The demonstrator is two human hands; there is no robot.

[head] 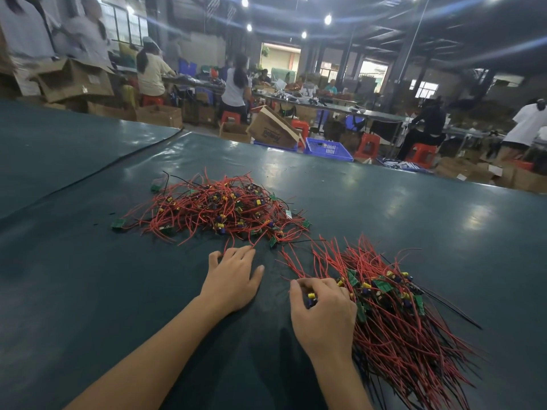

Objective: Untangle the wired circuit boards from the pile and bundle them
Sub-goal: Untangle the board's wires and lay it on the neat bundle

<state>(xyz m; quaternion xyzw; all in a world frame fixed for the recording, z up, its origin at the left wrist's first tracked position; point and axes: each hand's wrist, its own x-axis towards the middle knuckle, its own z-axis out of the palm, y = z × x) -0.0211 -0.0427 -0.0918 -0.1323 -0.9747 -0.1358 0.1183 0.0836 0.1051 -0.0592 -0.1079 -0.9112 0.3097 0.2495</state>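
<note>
A tangled pile of small green circuit boards with red wires lies on the dark green table, ahead of my hands. A second, combed-out bundle of boards and red wires lies at the right. My left hand rests flat on the table just in front of the tangled pile, fingers straight, its fingertips at the nearest red wire ends. At the left edge of the bundle, my right hand curls its fingers round a small board with yellow and blue parts.
A loose green board lies at the pile's left edge. Beyond the table's far edge stand cardboard boxes, a blue crate, red stools and several seated workers at other benches.
</note>
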